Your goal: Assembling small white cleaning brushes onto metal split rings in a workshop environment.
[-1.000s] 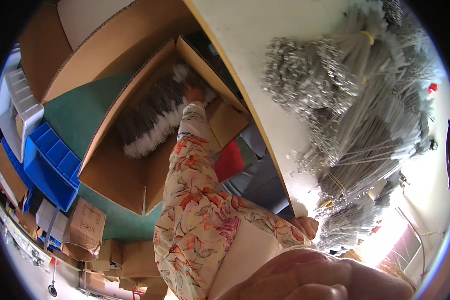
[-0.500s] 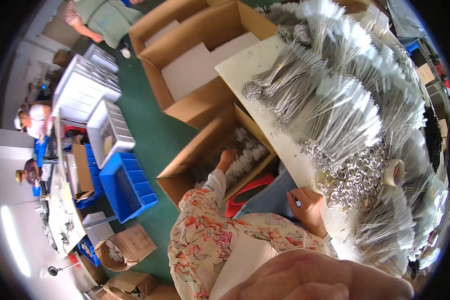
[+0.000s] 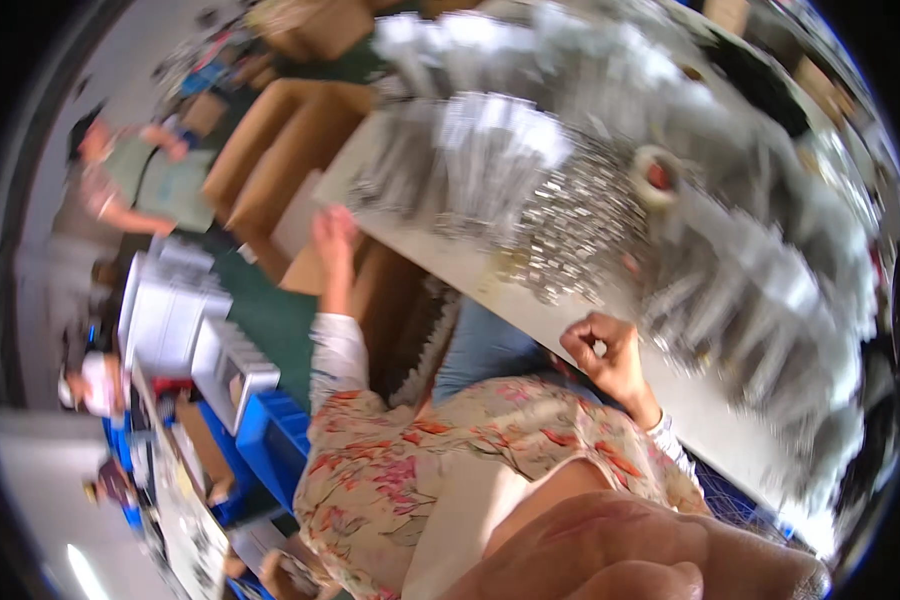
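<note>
My left hand (image 3: 335, 235) reaches over the open cardboard boxes beside the table's left edge. Its fingers are smeared by motion, so any grip is unclear. Near the table's front edge, my right hand (image 3: 610, 358) is curled closed, with a small pale spot inside the finger loop that I cannot identify. Bundles of thin wire brushes (image 3: 505, 140) with whitish bristles cover much of the white table (image 3: 450, 255). Their shiny looped ends (image 3: 575, 225) crowd together beyond my right hand. White bristles also show in the cardboard box (image 3: 385, 300) below my left forearm.
A roll of tape (image 3: 659, 160) lies among the brushes. Larger cardboard boxes (image 3: 280, 150) stand at the far left. White crates (image 3: 165, 310) and a blue bin (image 3: 273, 435) are on the left. A person in a green apron (image 3: 160, 185) stands beyond the boxes.
My left hand has come up out of the brush-filled box and moved forward and left. My right hand stays curled by the table edge. The whole view has swung toward the right.
</note>
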The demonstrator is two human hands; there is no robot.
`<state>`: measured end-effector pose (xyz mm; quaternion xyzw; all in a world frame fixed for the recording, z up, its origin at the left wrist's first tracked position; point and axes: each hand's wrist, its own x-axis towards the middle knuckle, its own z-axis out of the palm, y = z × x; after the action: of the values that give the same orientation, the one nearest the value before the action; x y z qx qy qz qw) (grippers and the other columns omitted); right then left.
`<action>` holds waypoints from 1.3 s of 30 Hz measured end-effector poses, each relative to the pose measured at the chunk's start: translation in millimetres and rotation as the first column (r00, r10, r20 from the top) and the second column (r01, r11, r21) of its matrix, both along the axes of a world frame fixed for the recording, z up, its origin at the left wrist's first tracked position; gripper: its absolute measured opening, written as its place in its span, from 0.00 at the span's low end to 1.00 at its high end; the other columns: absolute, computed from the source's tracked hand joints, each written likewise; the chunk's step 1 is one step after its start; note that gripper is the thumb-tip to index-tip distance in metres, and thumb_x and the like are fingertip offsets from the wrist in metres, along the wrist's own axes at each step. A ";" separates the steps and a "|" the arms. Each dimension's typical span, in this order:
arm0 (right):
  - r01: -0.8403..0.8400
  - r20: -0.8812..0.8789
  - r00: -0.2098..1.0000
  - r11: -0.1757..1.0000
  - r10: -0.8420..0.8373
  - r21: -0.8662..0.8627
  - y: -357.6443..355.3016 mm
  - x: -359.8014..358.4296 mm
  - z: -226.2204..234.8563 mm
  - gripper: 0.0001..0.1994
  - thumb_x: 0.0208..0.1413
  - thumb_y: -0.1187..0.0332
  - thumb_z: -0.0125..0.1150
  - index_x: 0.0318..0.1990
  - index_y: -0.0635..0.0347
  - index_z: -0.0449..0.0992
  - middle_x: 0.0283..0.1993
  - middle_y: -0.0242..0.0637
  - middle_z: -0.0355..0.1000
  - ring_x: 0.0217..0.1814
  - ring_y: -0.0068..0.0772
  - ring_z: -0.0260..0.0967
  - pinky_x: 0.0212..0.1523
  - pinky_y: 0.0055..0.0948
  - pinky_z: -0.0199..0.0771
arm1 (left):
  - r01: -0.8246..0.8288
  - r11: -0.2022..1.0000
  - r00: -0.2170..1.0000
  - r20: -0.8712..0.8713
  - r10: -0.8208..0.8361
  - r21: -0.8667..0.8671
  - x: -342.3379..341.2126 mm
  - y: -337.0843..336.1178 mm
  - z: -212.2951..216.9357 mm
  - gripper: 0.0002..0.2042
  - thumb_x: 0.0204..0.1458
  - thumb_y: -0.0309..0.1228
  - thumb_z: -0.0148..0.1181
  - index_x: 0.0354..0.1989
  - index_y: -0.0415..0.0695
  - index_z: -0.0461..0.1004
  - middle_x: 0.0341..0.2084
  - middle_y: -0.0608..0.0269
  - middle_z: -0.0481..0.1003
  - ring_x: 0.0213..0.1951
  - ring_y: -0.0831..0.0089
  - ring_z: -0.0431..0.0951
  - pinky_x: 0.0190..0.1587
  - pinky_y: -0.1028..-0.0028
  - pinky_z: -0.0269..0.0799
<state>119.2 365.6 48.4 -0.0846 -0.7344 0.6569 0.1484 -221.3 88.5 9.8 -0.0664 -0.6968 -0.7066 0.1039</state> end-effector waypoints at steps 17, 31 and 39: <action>0.169 0.053 0.957 0.695 -0.285 0.699 129.3 56.7 132.2 0.02 0.46 0.77 0.61 0.28 0.63 0.75 0.22 0.33 0.67 0.19 0.22 0.64 0.19 0.22 0.63 | 0.401 0.209 0.817 0.245 -0.521 -0.892 -179.8 387.9 57.8 0.11 0.45 0.39 0.58 0.26 0.45 0.78 0.19 0.66 0.77 0.20 0.76 0.76 0.23 0.76 0.71; -0.302 0.548 0.753 0.547 -0.366 0.781 309.0 -105.3 107.7 0.08 0.49 0.63 0.59 0.24 0.56 0.74 0.24 0.34 0.72 0.30 0.32 0.74 0.28 0.33 0.73 | 0.018 0.312 0.907 -0.116 -0.405 -0.950 -197.6 384.0 68.7 0.09 0.48 0.33 0.56 0.31 0.40 0.75 0.22 0.64 0.79 0.27 0.75 0.79 0.31 0.77 0.72; -0.094 0.604 0.570 0.687 -0.556 0.721 351.4 -211.8 32.6 0.12 0.45 0.62 0.59 0.27 0.62 0.79 0.26 0.40 0.76 0.28 0.37 0.75 0.31 0.36 0.74 | 0.616 0.546 0.623 -0.073 -0.779 -0.568 -49.7 352.7 123.4 0.10 0.56 0.36 0.54 0.42 0.45 0.72 0.25 0.69 0.72 0.15 0.88 0.61 0.14 0.84 0.54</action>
<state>-92.6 717.1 81.0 -0.4081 -0.8873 0.1997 -0.0788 -271.0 441.1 133.2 -0.4783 -0.7379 -0.4654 -0.1003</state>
